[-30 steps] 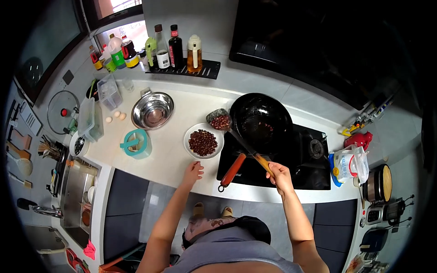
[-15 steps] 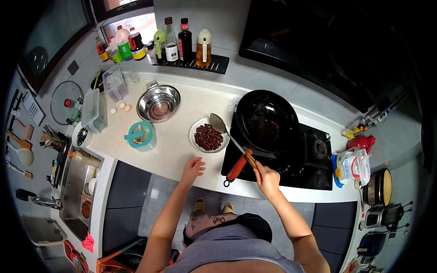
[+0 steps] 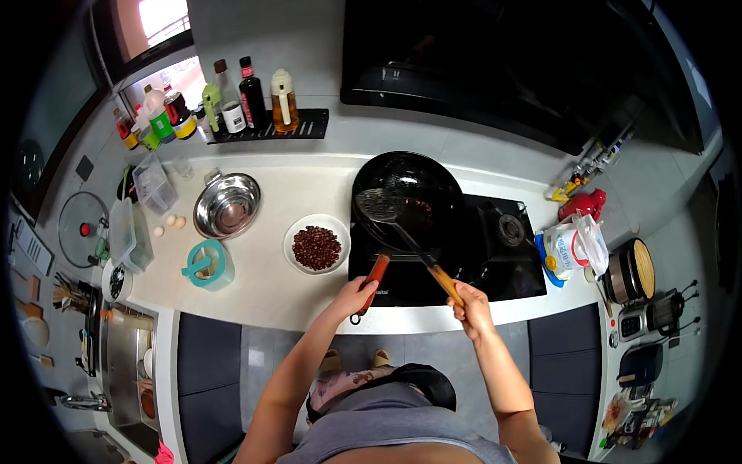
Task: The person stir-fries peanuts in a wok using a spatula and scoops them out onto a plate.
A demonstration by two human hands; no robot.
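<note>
My right hand (image 3: 471, 309) is closed round the wooden handle of a metal wok spatula (image 3: 421, 255). Its broad head is inside the black wok (image 3: 444, 185), over the left side. A few reddish bits lie in the wok beside it. At the wok's red-brown handle (image 3: 377, 272), my left hand (image 3: 355, 297) has its fingers closed on the grip; part of them is hidden behind it. A white plate (image 3: 289, 249) left of the stove bears a heap of dark red beans (image 3: 315, 247).
The wok sits on a black gas stove (image 3: 495, 274). Leftward are a steel bowl (image 3: 228, 205), a teal-lidded jug (image 3: 209, 264), eggs (image 3: 170, 224) and a plastic bin (image 3: 131, 236). Bottles stand on a wall shelf (image 3: 309, 124). A white bag (image 3: 572, 247) is at the right.
The spatula head has gone from above the bean plate into the wok. My left hand has moved right and taken hold of the wok handle. The whole view has shifted.
</note>
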